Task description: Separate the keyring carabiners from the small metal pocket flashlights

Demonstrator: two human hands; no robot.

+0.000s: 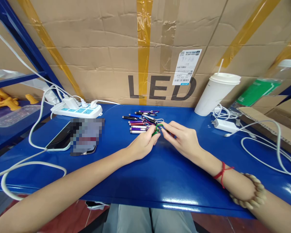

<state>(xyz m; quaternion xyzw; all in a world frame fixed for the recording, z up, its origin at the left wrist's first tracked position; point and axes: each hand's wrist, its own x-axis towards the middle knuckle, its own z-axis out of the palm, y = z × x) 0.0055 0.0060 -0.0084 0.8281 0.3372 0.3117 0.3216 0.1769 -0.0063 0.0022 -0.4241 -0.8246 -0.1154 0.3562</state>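
Between my two hands is a small green carabiner [159, 125], partly hidden by fingers. My left hand [143, 143] is closed on its lower left side, with the thumb and fingers pinched. At its right side, the thumb and fingertips of my right hand [183, 139] grip the carabiner's edge; a dark bit shows at the fingertips, too small to name. Just beyond my left hand lie several slim pen-shaped metal sticks [137, 123] in purple, red, blue, black and silver. Their loops and rings bunch up near the carabiner.
A power strip [81, 110] with plugs and two phones [59, 137] are on the left of the blue table [145, 181]. On the right stand a white lidded cup [215, 94], a bottle [259, 89] and a charger with coiled cable [225, 125]. A large cardboard box [99, 58] closes off the back.
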